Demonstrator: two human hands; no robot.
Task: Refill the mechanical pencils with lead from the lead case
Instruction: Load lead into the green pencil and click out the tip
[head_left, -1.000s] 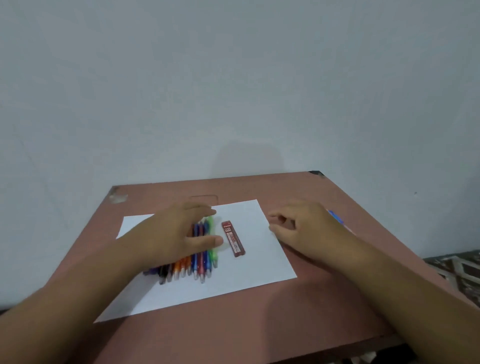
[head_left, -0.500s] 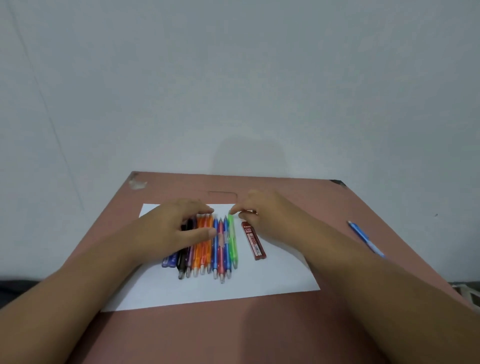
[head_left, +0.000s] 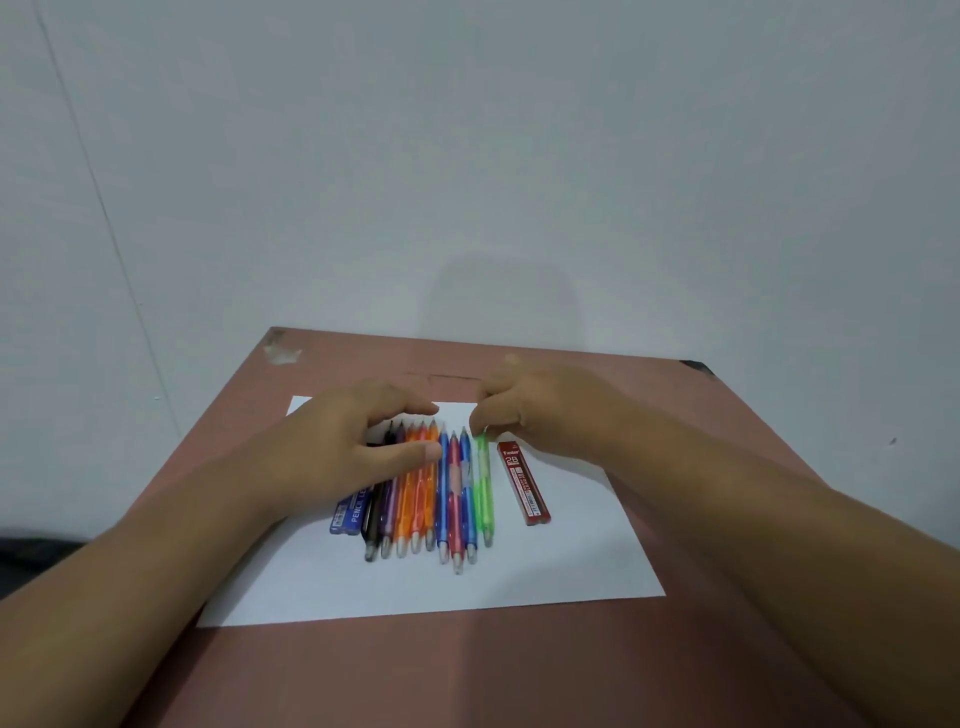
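Several mechanical pencils (head_left: 431, 499) in black, purple, orange, blue, red and green lie side by side on a white sheet of paper (head_left: 519, 577). A red 2B lead case (head_left: 523, 483) lies just right of them. My left hand (head_left: 343, 447) rests over the left pencils, thumb touching an orange one, fingers arched above the tips. My right hand (head_left: 540, 410) pinches the far tip of the green pencil (head_left: 484, 488), the rightmost one in the row. A blue lead case (head_left: 350, 512) peeks out under my left hand.
The paper lies on a reddish-brown table (head_left: 519, 670) pushed against a pale wall (head_left: 467, 156). The table's far edge and right corner (head_left: 696, 366) are close behind my hands. A patch of worn surface (head_left: 280, 351) marks the far left corner.
My right hand came in from the right side of the table, passed over the red lead case and now pinches the green pencil's tip. The view shifted right. My left hand stayed on the pencils.
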